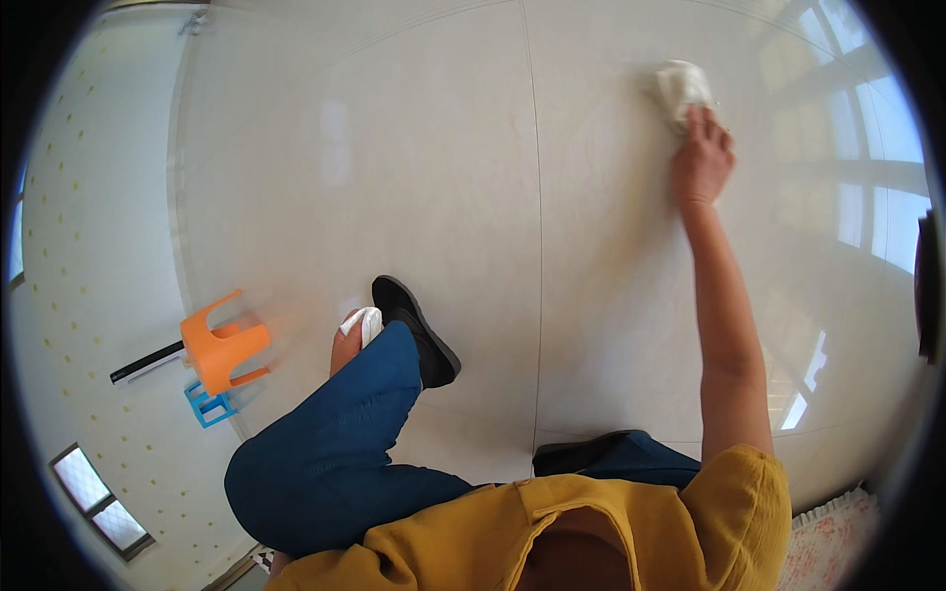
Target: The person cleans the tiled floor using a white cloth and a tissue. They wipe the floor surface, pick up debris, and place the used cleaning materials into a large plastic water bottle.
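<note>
My right hand [704, 162] reaches far out to the front right, its fingers pressing a white cloth [681, 85] against the pale tiled floor [443, 185]. Hand and cloth are slightly blurred. My left hand [347, 343] is low beside my left shoe [414, 329], partly hidden behind my bent knee. A second white cloth [369, 325] is held in it, and only part of that cloth shows. Thin joints between the tiles run along the floor, one of them lying between my two hands.
An orange plastic stool [222, 347] stands at the left by the wall [96, 244], with a small blue stool [209, 405] next to it. A pink patterned fringed mat [831, 539] lies at the lower right. A dark object [927, 288] shows at the right rim.
</note>
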Demonstrator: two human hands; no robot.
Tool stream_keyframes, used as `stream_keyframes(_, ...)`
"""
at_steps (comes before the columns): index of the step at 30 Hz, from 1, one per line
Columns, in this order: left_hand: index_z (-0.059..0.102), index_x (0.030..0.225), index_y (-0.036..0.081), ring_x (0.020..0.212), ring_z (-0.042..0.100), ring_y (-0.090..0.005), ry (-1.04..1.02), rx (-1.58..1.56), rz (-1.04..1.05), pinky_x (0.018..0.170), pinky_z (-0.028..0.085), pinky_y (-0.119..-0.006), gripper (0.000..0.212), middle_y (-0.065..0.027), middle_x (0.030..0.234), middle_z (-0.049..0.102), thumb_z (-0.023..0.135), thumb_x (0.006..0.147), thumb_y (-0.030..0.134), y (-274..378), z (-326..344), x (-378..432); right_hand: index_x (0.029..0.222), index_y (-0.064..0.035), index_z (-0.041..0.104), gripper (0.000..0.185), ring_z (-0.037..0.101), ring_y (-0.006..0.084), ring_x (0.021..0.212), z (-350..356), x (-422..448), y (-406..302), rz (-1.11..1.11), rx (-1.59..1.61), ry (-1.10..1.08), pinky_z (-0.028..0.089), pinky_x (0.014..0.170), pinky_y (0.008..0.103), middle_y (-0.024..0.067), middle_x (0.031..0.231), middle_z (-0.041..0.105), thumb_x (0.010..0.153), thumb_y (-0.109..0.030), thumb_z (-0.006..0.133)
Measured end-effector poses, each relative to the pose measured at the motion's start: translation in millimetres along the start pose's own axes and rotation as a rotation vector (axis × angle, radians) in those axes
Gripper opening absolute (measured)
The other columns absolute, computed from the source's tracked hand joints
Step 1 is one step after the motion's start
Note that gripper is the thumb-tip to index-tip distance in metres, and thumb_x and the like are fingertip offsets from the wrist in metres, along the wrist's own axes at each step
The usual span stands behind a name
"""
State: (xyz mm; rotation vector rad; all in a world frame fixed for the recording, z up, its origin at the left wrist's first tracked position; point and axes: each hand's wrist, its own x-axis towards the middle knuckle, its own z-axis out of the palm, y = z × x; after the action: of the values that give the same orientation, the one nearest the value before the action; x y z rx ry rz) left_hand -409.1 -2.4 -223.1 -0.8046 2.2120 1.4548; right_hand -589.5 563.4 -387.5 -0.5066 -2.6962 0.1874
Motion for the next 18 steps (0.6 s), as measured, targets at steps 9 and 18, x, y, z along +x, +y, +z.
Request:
stream_keyframes(9,0.066,0.104,0.006,0.082,0.059,-0.0087,-0.058,0.052,-0.089,0.074,0.048,-0.027,0.021,-0.0001,0.089,0.065,0.06,0.096,0.025,-10.1,5.8,-37.1,0.12,-0.019,0.061,0.046,0.056,0.0343,0.103,-56.4,122.4,94.4,0.457,0.147,0.41,0.048,0.086,0.044,0.0055,0.115,0.063,0.078,-0.001,0.054)
stream_keyframes(18,0.066,0.105,0.007,0.084,0.059,-0.0088,-0.152,0.064,-0.249,0.075,0.048,-0.027,0.022,-0.0001,0.09,0.065,0.061,0.096,0.026,-40.4,-29.0,-98.2,0.119,-0.0175,0.062,0.046,0.054,0.0318,0.109,-88.7,21.3,-38.1,0.041,0.594,0.083,0.047,0.093,0.0418,0.0055,0.119,0.062,0.08,0.006,0.057)
